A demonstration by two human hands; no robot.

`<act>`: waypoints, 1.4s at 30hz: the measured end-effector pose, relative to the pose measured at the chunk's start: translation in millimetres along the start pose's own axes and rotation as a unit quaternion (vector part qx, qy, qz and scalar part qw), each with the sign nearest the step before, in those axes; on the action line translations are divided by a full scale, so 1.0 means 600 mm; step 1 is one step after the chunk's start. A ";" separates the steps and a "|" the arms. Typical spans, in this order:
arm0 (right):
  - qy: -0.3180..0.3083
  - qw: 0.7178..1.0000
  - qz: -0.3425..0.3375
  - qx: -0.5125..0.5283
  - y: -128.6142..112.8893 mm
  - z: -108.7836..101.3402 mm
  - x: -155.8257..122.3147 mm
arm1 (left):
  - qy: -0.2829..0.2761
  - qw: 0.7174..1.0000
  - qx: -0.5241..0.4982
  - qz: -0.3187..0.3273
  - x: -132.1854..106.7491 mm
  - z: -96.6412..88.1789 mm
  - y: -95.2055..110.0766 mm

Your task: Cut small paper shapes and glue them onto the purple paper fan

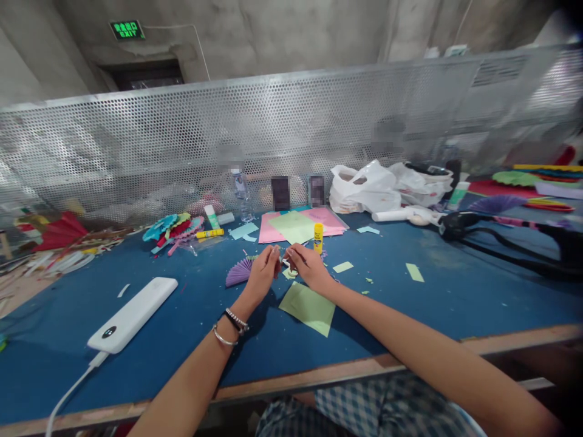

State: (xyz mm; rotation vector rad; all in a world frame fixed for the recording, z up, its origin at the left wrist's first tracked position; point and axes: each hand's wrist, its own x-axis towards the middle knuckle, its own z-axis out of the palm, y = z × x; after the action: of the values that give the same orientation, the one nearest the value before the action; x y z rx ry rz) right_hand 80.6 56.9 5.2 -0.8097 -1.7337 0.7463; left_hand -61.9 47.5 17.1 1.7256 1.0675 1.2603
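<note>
My left hand (263,268) and my right hand (311,267) meet over the blue table, fingers pinched together. Between the fingertips shows a small whitish bit (286,262), too small to name. Pale green paper scraps (289,274) lie just beneath. Beside my left hand rests a purple pleated paper fan (238,271), partly covered by it. A yellow glue stick (318,238) stands upright behind my right hand. Nearer to me, a light green paper sheet (310,309) lies flat under my right forearm.
Pink paper sheets (269,228) lie behind my hands, near a water bottle (242,197) and two upright dark panels. A white power bank (133,315) with a cable is at left. White plastic bags (364,188) and a black strap (483,246) lie right. A perforated metal screen (291,121) borders the back.
</note>
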 end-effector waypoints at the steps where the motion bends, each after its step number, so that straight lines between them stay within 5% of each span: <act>1: 0.001 1.000 0.001 0.005 0.001 0.000 0.001 | 0.003 1.000 0.003 0.002 0.001 0.000 -0.001; 12: -0.021 0.980 0.070 0.186 0.008 0.002 0.011 | 0.000 1.000 0.022 0.001 0.005 0.003 -0.013; 18: -0.100 0.862 0.179 0.463 0.003 -0.016 0.022 | 0.000 1.000 0.029 -0.004 0.002 0.010 -0.015; 23: -0.095 0.819 0.174 0.538 -0.007 -0.035 0.024 | -0.009 1.000 0.025 -0.011 0.003 0.011 -0.018; 42: -0.075 0.805 0.169 0.564 -0.004 -0.036 0.025 | 0.028 0.997 -0.044 -0.054 0.011 0.005 -0.028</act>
State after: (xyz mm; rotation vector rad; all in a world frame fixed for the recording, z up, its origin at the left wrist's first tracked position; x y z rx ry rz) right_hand 97.2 70.0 21.0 -0.1905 -0.9374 1.8625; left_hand -61.2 60.0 3.4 1.5535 1.1062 1.2751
